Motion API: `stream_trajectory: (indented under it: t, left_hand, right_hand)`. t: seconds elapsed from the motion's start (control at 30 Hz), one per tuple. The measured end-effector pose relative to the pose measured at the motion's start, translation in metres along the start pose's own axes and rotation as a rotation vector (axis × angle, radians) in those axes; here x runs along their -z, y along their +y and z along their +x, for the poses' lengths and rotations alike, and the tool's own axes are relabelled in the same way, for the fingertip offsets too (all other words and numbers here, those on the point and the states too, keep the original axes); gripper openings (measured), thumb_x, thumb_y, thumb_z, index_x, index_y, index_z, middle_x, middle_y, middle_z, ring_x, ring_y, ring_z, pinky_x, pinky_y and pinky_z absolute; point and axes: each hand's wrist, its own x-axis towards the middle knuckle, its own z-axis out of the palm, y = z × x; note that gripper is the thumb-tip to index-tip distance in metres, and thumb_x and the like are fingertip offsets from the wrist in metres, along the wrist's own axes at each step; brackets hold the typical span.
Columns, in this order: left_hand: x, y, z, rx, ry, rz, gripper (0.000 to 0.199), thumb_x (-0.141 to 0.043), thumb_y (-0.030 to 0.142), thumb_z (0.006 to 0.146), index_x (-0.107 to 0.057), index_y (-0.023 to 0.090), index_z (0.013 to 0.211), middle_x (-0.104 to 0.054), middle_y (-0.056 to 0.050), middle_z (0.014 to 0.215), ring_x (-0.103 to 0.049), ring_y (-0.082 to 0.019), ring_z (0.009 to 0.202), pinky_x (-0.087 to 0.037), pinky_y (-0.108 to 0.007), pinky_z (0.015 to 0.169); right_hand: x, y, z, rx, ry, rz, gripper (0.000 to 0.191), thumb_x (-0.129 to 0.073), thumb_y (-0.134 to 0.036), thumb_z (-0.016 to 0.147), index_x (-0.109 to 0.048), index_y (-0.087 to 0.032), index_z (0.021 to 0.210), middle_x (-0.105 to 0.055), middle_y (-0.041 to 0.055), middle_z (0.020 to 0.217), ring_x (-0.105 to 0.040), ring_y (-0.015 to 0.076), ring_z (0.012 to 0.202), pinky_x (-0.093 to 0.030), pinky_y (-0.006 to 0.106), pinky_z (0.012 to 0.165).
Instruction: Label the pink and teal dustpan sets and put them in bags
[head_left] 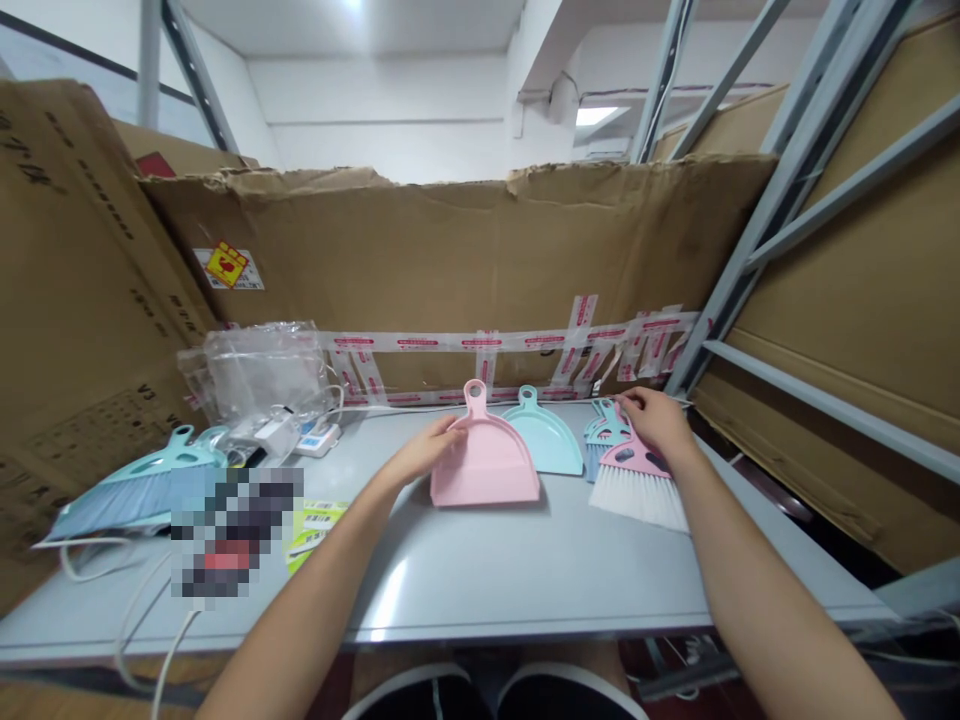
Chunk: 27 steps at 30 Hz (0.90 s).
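My left hand (431, 447) grips the left edge of a pink dustpan (487, 465), thumb on its inner face. Behind the pink one, to its right, a mint-green dustpan (545, 440) lies on the table. On the right, my right hand (654, 415) is closed on the handle of a pink hand brush (634, 458) with white bristles pointing toward me. Just left of that brush are mint-green brushes (604, 430) with blue bristles, partly covered by it; how many there are I cannot tell.
At the left lies a mint-green dustpan-and-brush set (154, 465) beside a white cable (142, 610) and a power strip (319, 440). Clear plastic bags (262, 365) and green label sheets (311, 525) are also there. Cardboard walls (450, 260) and metal shelf posts (720, 270) border the grey table (540, 580).
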Motion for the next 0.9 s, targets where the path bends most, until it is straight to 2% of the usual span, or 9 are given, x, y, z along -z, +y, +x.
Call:
stream_trajectory:
  t: [0.1,0.17,0.3,0.4,0.47,0.53,0.63,0.77,0.9]
  left_hand:
    - [-0.021,0.004,-0.008,0.059,-0.208,-0.208,0.045,-0.062,0.049,0.096,-0.075,0.018,0.126,-0.080,-0.009,0.122,-0.071,-0.028,0.107,-0.057,-0.038,0.095]
    - [-0.031,0.006,-0.012,0.083,-0.271,-0.268,0.051,-0.066,0.046,0.095,-0.072,0.019,0.138,-0.078,-0.010,0.136,-0.070,-0.031,0.120,-0.055,-0.040,0.104]
    - [-0.044,0.007,-0.015,0.080,-0.203,-0.294,0.060,-0.071,0.038,0.093,-0.070,0.024,0.151,-0.069,-0.009,0.159,-0.062,-0.036,0.142,-0.048,-0.044,0.120]
    - [-0.052,0.004,-0.013,0.037,-0.148,-0.313,0.058,-0.071,0.037,0.092,-0.072,0.022,0.149,-0.070,-0.011,0.157,-0.063,-0.037,0.142,-0.045,-0.048,0.125]
    - [-0.058,0.003,-0.012,0.003,-0.146,-0.334,0.054,-0.071,0.043,0.095,-0.074,0.019,0.144,-0.073,-0.012,0.151,-0.065,-0.037,0.139,-0.046,-0.048,0.124]
    - [-0.064,0.004,-0.012,-0.026,-0.150,-0.361,0.053,-0.069,0.054,0.101,-0.076,0.018,0.139,-0.076,-0.013,0.145,-0.067,-0.036,0.136,-0.047,-0.047,0.123]
    - [-0.070,0.004,-0.012,-0.042,-0.141,-0.384,0.061,-0.062,0.070,0.105,-0.079,0.018,0.131,-0.079,-0.012,0.139,-0.067,-0.035,0.135,-0.046,-0.047,0.124]
    - [-0.073,0.003,-0.011,-0.044,-0.137,-0.409,0.069,-0.061,0.079,0.102,-0.081,0.017,0.125,-0.081,-0.012,0.133,-0.068,-0.035,0.130,-0.045,-0.048,0.122]
    - [-0.073,0.004,-0.011,-0.045,-0.129,-0.449,0.067,-0.064,0.078,0.101,-0.082,0.018,0.123,-0.081,-0.013,0.133,-0.069,-0.035,0.128,-0.046,-0.048,0.121]
  right_hand:
    - [0.013,-0.013,-0.004,0.020,-0.126,0.143,0.056,-0.068,-0.075,0.094,-0.080,-0.021,0.085,-0.078,0.0103,0.077,-0.065,0.0268,0.070,-0.045,0.037,0.067]
    - [0.022,-0.024,-0.010,0.008,-0.273,0.300,0.067,-0.071,-0.087,0.087,-0.080,-0.020,0.085,-0.069,0.0050,0.067,-0.055,0.0206,0.061,-0.037,0.033,0.059]
    - [0.033,-0.045,-0.023,-0.047,-0.542,0.637,0.072,-0.082,-0.089,0.078,-0.079,-0.019,0.091,-0.053,-0.0031,0.060,-0.035,0.0116,0.054,-0.025,0.028,0.052]
    - [0.029,-0.064,-0.033,-0.096,-0.659,0.881,0.067,-0.091,-0.083,0.074,-0.072,-0.020,0.087,-0.039,-0.0088,0.054,-0.027,0.0088,0.050,-0.023,0.025,0.049]
    - [0.022,-0.079,-0.041,-0.118,-0.720,0.996,0.066,-0.095,-0.079,0.071,-0.067,-0.022,0.085,-0.034,-0.0109,0.054,-0.025,0.0076,0.050,-0.022,0.023,0.047]
    - [0.013,-0.096,-0.049,-0.126,-0.733,1.056,0.066,-0.098,-0.077,0.070,-0.067,-0.021,0.087,-0.039,-0.0096,0.057,-0.028,0.0071,0.050,-0.022,0.022,0.046]
    - [0.003,-0.120,-0.063,-0.147,-0.715,1.065,0.062,-0.102,-0.069,0.069,-0.073,-0.021,0.095,-0.055,-0.0049,0.067,-0.035,0.0070,0.051,-0.024,0.021,0.044]
    - [-0.005,-0.138,-0.076,-0.139,-0.694,1.088,0.055,-0.108,-0.054,0.065,-0.081,-0.020,0.098,-0.068,-0.0002,0.080,-0.052,0.0092,0.059,-0.043,0.023,0.050]
    - [-0.009,-0.140,-0.077,-0.113,-0.652,1.100,0.052,-0.106,-0.056,0.066,-0.085,-0.021,0.098,-0.075,0.0026,0.084,-0.064,0.0144,0.067,-0.057,0.031,0.062]
